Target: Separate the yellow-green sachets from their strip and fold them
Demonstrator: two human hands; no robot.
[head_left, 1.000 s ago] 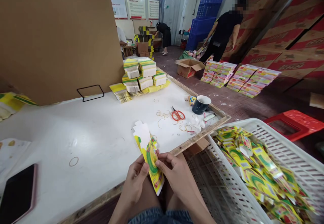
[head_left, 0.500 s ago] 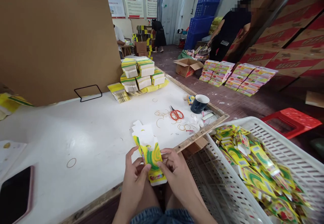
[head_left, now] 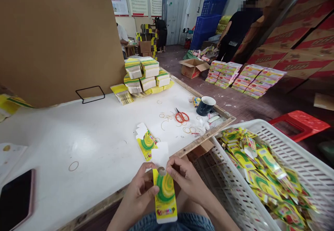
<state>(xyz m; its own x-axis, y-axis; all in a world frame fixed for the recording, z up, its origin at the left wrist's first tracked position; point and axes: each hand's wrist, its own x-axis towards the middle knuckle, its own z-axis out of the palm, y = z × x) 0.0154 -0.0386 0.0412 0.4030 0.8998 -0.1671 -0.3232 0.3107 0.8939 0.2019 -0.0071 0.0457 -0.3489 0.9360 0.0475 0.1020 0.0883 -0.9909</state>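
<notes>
A small yellow carton (head_left: 166,194) with a green swirl stands above my lap, its white top flap raised. My left hand (head_left: 143,185) grips its left edge, thumb on the printed front. At the upper right corner, beside the flap, the fingers of my right hand (head_left: 181,171) are pinched on the carton. Another yellow carton piece (head_left: 146,143) with white flaps lies on the white table (head_left: 101,144) just beyond my hands. To my right, a white plastic basket (head_left: 263,128) holds many similar yellow cartons (head_left: 268,185).
Bundled carton blanks (head_left: 147,74) are stacked at the table's back. Red-handled scissors (head_left: 182,116), rubber bands (head_left: 167,116) and a dark mug (head_left: 206,106) sit near the right edge. A phone (head_left: 17,198) lies at left. A red stool (head_left: 300,124) stands beyond the basket; people work behind.
The carton in my hands has gone from bent to straight and squared up, with its white flap now upright. My right hand has shifted up to its top corner.
</notes>
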